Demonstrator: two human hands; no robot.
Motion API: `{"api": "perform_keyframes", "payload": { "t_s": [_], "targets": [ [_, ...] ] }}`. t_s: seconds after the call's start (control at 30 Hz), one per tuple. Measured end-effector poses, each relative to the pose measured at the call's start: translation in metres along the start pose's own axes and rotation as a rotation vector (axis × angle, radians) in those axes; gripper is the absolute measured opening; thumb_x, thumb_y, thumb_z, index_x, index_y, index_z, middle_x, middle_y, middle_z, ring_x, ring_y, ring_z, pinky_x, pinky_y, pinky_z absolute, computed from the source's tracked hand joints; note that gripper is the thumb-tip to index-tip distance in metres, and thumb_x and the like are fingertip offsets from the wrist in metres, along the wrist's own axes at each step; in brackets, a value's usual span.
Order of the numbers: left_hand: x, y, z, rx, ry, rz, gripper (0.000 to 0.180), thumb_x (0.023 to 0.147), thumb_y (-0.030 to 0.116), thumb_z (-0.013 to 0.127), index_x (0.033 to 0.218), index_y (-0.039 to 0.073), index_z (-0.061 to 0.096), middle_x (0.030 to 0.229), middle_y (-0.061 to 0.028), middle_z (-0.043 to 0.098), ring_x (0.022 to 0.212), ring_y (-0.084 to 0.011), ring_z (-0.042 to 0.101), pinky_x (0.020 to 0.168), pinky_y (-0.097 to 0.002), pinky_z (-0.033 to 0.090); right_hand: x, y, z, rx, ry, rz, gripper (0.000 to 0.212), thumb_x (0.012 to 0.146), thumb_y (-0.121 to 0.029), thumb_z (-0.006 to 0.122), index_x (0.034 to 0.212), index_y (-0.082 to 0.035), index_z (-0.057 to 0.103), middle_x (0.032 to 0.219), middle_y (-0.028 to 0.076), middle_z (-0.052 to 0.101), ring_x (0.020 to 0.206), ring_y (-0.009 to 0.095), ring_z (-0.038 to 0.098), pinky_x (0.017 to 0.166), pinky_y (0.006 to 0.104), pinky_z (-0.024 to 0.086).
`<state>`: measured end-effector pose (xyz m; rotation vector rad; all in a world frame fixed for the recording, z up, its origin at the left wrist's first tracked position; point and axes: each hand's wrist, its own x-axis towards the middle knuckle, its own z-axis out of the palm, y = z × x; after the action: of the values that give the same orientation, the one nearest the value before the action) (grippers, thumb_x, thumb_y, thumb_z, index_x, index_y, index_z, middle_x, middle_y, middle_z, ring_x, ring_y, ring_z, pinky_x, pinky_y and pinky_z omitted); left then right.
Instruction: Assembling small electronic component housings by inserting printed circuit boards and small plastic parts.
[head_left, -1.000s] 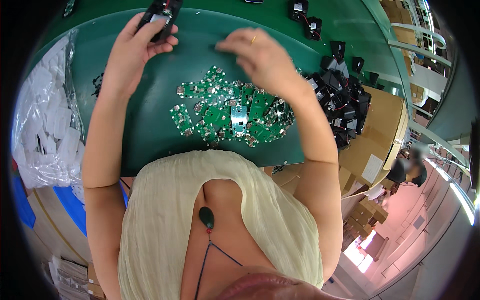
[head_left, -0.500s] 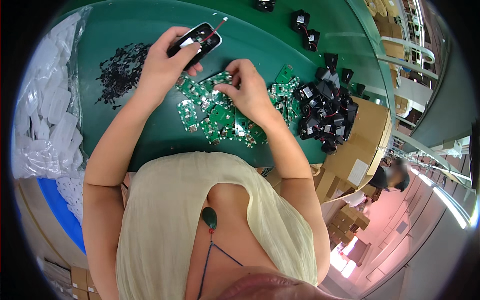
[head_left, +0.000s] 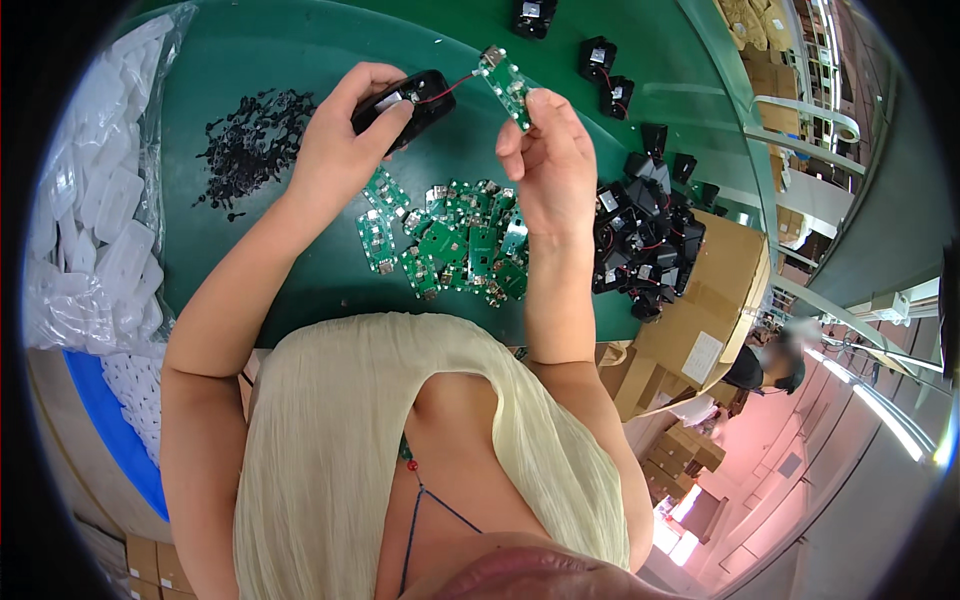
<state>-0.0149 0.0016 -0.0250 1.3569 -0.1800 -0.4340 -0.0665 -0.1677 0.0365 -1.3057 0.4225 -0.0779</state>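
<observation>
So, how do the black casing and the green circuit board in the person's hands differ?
The black casing is in the left hand; the green circuit board is in the right hand. The casing looks thick and rounded, the board thin and flat. In the picture, the casing slants up rightward, the board down rightward. Both are held over the table.
</observation>
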Motion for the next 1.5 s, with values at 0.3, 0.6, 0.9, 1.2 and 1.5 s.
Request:
{"api": "perform_keyframes", "payload": {
  "t_s": [0.3, 0.6, 0.9, 1.2, 1.5],
  "targets": [
    [-0.002, 0.000, 0.004, -0.028, -0.027, 0.042, 0.019, 0.084, 0.009, 0.055, 0.101, 0.003, 0.050, 0.087, -0.0037, 0.057, 0.070, -0.0073, 0.054, 0.056, -0.0209, 0.045, 0.003, 0.009, 0.010, 0.240, -0.070, 0.128, 0.019, 0.090, -0.022, 0.051, 0.093, -0.003, 0.049, 0.064, 0.011, 0.057, 0.045, 0.010, 0.040, 0.045, 0.0212, 0.032],
    [-0.002, 0.002, 0.003, -0.035, -0.001, 0.029, 0.020, 0.085, 0.010, 0.055, 0.103, 0.003, 0.050, 0.088, -0.0041, 0.058, 0.066, -0.0082, 0.055, 0.052, -0.0205, 0.043, 0.004, 0.011, 0.009, 0.280, -0.169, 0.166, 0.018, 0.090, -0.021, 0.051, 0.089, -0.004, 0.049, 0.064, 0.009, 0.057, 0.044, 0.009, 0.039, 0.044, 0.0203, 0.031],
    [-0.002, 0.001, 0.004, -0.055, -0.024, 0.046, 0.020, 0.085, 0.010, 0.055, 0.103, 0.003, 0.050, 0.088, -0.0048, 0.058, 0.064, -0.0084, 0.056, 0.052, -0.0207, 0.042, 0.000, 0.014, 0.011, 0.208, -0.029, 0.189, 0.015, 0.091, -0.020, 0.048, 0.090, -0.005, 0.050, 0.064, 0.007, 0.055, 0.044, 0.008, 0.035, 0.046, 0.0209, 0.028],
    [-0.007, 0.004, 0.008, -0.131, -0.035, -0.012, 0.027, 0.085, 0.011, 0.056, 0.109, 0.002, 0.048, 0.088, -0.0046, 0.058, 0.064, -0.0089, 0.055, 0.053, -0.0202, 0.043, -0.010, 0.023, 0.027, -0.024, -0.023, 0.084, 0.017, 0.091, -0.021, 0.051, 0.092, -0.004, 0.047, 0.063, 0.009, 0.058, 0.044, 0.008, 0.042, 0.040, 0.0180, 0.029],
    [-0.013, 0.018, 0.008, -0.009, -0.036, -0.123, 0.036, 0.081, 0.016, 0.061, 0.113, 0.003, 0.052, 0.071, 0.0021, 0.055, 0.057, -0.0029, 0.047, 0.049, -0.0186, 0.038, -0.009, 0.045, 0.025, -0.574, 0.152, -0.480, 0.029, 0.081, -0.012, 0.063, 0.102, -0.003, 0.045, 0.074, 0.005, 0.058, 0.054, 0.007, 0.046, 0.044, 0.0191, 0.035]
  ]
}}
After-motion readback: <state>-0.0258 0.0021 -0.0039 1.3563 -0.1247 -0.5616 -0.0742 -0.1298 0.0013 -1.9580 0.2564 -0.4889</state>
